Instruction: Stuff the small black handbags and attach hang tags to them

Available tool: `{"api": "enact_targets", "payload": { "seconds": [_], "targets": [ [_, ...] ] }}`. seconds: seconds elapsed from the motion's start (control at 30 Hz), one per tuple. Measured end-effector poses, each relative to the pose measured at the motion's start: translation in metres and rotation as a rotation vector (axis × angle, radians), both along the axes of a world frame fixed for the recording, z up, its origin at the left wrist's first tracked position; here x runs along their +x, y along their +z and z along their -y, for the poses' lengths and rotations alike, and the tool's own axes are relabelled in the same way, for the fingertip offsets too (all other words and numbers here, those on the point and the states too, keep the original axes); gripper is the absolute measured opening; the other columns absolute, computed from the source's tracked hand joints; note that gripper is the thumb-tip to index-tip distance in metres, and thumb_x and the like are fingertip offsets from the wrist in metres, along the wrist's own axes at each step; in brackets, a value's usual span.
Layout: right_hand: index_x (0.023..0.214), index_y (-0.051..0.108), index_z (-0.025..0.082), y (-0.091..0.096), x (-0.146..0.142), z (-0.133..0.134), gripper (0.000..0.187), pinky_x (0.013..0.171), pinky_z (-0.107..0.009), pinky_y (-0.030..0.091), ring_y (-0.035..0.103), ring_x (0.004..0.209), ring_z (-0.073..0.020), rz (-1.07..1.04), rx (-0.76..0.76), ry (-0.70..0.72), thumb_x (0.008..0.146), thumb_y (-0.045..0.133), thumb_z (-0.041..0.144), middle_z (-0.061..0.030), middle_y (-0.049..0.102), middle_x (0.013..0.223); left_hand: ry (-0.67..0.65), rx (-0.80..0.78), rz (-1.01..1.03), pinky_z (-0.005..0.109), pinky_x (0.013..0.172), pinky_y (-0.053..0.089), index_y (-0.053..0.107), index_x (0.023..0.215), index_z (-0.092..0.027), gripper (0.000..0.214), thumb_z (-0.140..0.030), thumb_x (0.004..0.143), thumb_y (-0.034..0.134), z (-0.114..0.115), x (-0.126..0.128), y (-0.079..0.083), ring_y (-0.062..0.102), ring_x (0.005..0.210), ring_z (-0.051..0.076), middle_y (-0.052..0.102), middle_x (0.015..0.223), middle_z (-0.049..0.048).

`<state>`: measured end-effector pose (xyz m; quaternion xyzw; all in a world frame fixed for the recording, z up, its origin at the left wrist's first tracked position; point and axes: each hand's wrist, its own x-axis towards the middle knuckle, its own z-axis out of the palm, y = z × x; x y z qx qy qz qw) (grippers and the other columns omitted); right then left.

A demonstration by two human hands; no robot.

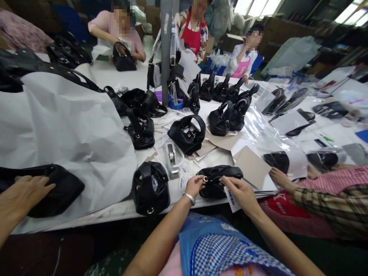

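Note:
A small black handbag (214,189) lies at the table's front edge, between my two hands. My left hand (195,184), with a silver bangle at the wrist, pinches the small gold ring (205,179) at the bag's left end. Over the bag's right part, the fingers of my right hand (240,191) are pinched together on a thin string. A white barcode tag (231,200) hangs below those fingers. Left of my left hand stands another black handbag (151,188) with a gold ring facing me. A further barcode tag (181,181) lies on the table nearby.
Several black handbags (188,134) stand beyond my hands, beside a clear tape dispenser (172,159). A grey post (166,53) rises from the table. White paper (86,126) covers the left side, where a co-worker's hand (24,191) rests on a bag. Brown card (251,166) lies right.

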<state>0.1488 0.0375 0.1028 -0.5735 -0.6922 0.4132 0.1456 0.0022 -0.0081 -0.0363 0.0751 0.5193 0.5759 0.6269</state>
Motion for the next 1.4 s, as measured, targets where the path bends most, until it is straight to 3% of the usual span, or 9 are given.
{"api": "enact_targets", "payload": {
  "seconds": [0.47, 0.77, 0.93, 1.07, 1.17, 1.27, 1.4],
  "targets": [
    [0.099, 0.071, 0.018, -0.003, -0.009, -0.007, 0.042, 0.049, -0.026, 0.043, 0.062, 0.057, -0.0182, -0.064, -0.043, -0.004, 0.08, 0.054, 0.052, -0.004, 0.071, 0.072, -0.05, 0.122, -0.395, 0.023, 0.062, 0.044, 0.069, 0.086, -0.013, 0.023, -0.021, 0.065, 0.067, -0.005, 0.005, -0.016, 0.057, 0.063, 0.011, 0.066, 0.078, 0.0053],
    [0.099, 0.071, 0.018, -0.005, -0.012, -0.011, 0.043, 0.043, -0.023, 0.039, 0.06, 0.053, -0.0154, -0.038, -0.038, -0.003, 0.08, 0.054, 0.053, -0.0039, 0.071, 0.07, -0.08, 0.106, -0.463, 0.024, 0.063, 0.044, 0.07, 0.085, -0.014, 0.021, -0.017, 0.065, 0.066, -0.007, 0.004, -0.018, 0.056, 0.063, 0.012, 0.066, 0.078, 0.0046],
    [0.099, 0.071, 0.018, -0.02, -0.013, -0.011, 0.044, 0.043, -0.023, 0.039, 0.059, 0.052, -0.0157, -0.043, -0.076, -0.003, 0.08, 0.053, 0.054, -0.0036, 0.07, 0.067, -0.067, 0.118, -0.551, 0.025, 0.064, 0.045, 0.072, 0.084, -0.015, 0.018, -0.022, 0.068, 0.068, -0.007, 0.005, -0.022, 0.057, 0.065, 0.013, 0.067, 0.077, 0.0051],
    [0.097, 0.071, 0.018, -0.038, -0.009, -0.009, 0.045, 0.047, -0.024, 0.04, 0.06, 0.055, -0.0166, -0.024, -0.118, 0.01, 0.081, 0.051, 0.055, -0.003, 0.069, 0.065, -0.017, 0.175, -0.711, 0.027, 0.069, 0.046, 0.073, 0.078, -0.018, 0.01, -0.021, 0.071, 0.067, -0.005, 0.001, -0.014, 0.058, 0.068, 0.014, 0.065, 0.076, 0.0047],
    [0.094, 0.071, 0.02, -0.049, -0.003, -0.007, 0.042, 0.058, -0.027, 0.046, 0.064, 0.066, -0.0193, 0.003, -0.117, 0.072, 0.083, 0.048, 0.053, -0.0035, 0.071, 0.074, 0.009, 0.213, -0.793, 0.029, 0.071, 0.047, 0.073, 0.073, -0.02, 0.007, -0.021, 0.072, 0.066, -0.002, -0.006, -0.006, 0.058, 0.071, 0.015, 0.064, 0.073, 0.0037],
    [0.099, 0.068, 0.022, -0.057, 0.007, -0.003, 0.035, 0.075, -0.031, 0.048, 0.064, 0.085, -0.0217, 0.04, -0.082, 0.174, 0.083, 0.048, 0.046, -0.0033, 0.071, 0.094, -0.011, 0.171, -0.706, 0.03, 0.072, 0.048, 0.072, 0.07, -0.019, 0.005, -0.023, 0.07, 0.069, 0.006, -0.013, 0.001, 0.059, 0.073, 0.016, 0.065, 0.074, 0.0042],
    [0.107, 0.062, 0.023, -0.069, 0.019, 0.007, 0.031, 0.081, -0.032, 0.049, 0.064, 0.088, -0.0207, 0.021, -0.05, 0.248, 0.079, 0.055, 0.034, -0.0024, 0.069, 0.1, -0.149, -0.038, -0.185, 0.027, 0.058, 0.05, 0.069, 0.075, -0.014, 0.024, -0.034, 0.064, 0.075, 0.022, -0.008, 0.011, 0.064, 0.068, 0.018, 0.068, 0.073, 0.0078]
  ]
}}
